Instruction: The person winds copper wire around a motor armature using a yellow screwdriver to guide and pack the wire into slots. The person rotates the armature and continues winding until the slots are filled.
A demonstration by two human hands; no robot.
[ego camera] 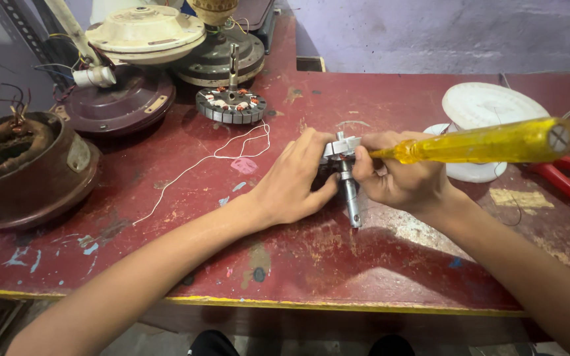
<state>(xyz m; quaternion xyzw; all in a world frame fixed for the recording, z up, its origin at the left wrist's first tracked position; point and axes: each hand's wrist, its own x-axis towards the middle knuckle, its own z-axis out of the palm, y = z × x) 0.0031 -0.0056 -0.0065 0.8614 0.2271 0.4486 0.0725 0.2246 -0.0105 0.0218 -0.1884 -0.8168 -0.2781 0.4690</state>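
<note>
Red, scuffed worktop (311, 264) carries a small motor core with steel shaft (349, 198) near its middle, well back from the yellow front edge. Left hand (291, 181) wraps the core; right hand (397, 178) is closed around a yellow-handled screwdriver (483, 143), tip at the core. Bare room lies in front; fan housings (133, 66) crowd the far-left corner.

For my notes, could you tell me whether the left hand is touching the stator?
Touching: the head view shows the left hand with fingers wrapped on the stator.
</note>
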